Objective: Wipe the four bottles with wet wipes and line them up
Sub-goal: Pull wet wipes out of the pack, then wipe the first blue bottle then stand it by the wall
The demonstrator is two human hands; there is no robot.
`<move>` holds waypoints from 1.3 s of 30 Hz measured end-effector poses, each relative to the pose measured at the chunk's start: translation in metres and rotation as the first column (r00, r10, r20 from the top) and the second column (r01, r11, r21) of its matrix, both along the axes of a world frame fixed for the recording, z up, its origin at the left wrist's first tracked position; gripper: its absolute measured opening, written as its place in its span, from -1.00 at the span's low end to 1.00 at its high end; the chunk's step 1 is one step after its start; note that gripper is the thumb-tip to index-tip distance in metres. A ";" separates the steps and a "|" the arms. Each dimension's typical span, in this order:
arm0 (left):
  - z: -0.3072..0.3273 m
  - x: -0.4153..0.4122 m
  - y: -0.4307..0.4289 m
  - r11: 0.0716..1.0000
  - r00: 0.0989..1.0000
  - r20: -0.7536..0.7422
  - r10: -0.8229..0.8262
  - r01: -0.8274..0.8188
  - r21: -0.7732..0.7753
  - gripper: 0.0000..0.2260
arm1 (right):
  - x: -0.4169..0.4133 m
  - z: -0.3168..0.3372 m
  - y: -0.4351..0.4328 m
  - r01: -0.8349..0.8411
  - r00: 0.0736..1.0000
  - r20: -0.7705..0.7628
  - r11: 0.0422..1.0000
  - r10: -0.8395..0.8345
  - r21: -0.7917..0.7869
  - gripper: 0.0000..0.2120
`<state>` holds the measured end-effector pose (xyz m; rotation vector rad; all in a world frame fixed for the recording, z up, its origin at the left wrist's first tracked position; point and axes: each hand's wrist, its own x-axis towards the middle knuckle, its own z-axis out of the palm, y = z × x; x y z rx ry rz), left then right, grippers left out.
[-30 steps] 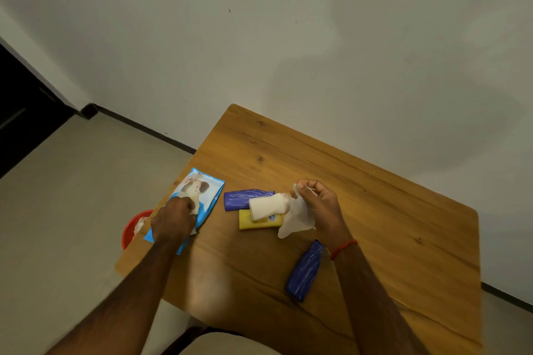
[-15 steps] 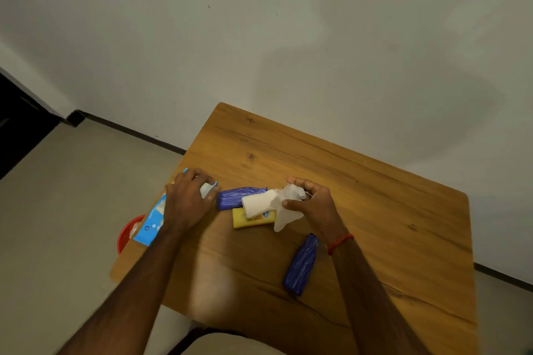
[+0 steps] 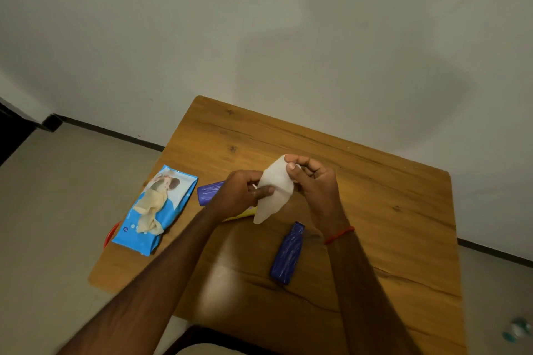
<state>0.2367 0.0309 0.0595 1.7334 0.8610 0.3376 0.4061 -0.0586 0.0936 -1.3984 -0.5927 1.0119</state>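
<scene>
Above the wooden table (image 3: pixel 375 210), my left hand (image 3: pixel 240 194) and my right hand (image 3: pixel 315 184) both pinch a white wet wipe (image 3: pixel 274 190), which hangs down between them. A purple bottle (image 3: pixel 208 192) lies just left of my left hand. Under that hand a yellow bottle (image 3: pixel 245 213) shows only as a sliver. A dark blue bottle (image 3: pixel 287 253) lies on its side below my right wrist. The white bottle seen earlier is hidden behind my left hand.
A blue pack of wet wipes (image 3: pixel 155 207) lies near the table's left edge with a wipe sticking out of its top. A red bin (image 3: pixel 111 232) on the floor peeks out beside that edge. A white wall stands close behind the table.
My left hand left the wipes pack and moved right to grip the wipe together with my right hand. The wipe has been lifted higher and spread out. The white bottle is now covered.
</scene>
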 end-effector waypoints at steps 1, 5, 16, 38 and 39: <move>0.001 0.001 0.000 0.997 0.998 0.035 0.053 -0.051 -0.052 -0.74 | 0.002 0.000 -0.004 0.020 0.999 0.041 1.000 -0.019 -0.014 -0.86; 0.016 0.013 -0.008 0.963 0.973 0.148 0.175 -0.138 -0.230 -0.74 | 0.011 -0.013 -0.023 -0.064 0.917 0.389 0.994 0.092 -0.084 -0.52; 0.003 0.049 -0.044 0.955 0.969 0.244 0.034 0.040 -0.294 -0.79 | 0.026 -0.046 -0.060 0.005 0.701 0.709 0.994 -0.078 0.105 -0.74; -0.119 0.074 -0.030 0.866 0.935 0.087 -0.345 0.281 0.413 -0.91 | 0.041 -0.155 -0.095 0.102 0.793 0.587 0.985 -0.163 0.137 -0.75; -0.121 0.074 -0.029 0.836 0.927 0.061 -0.370 0.303 0.458 -0.88 | 0.041 -0.158 -0.098 0.082 0.784 0.604 0.988 -0.145 0.131 -0.77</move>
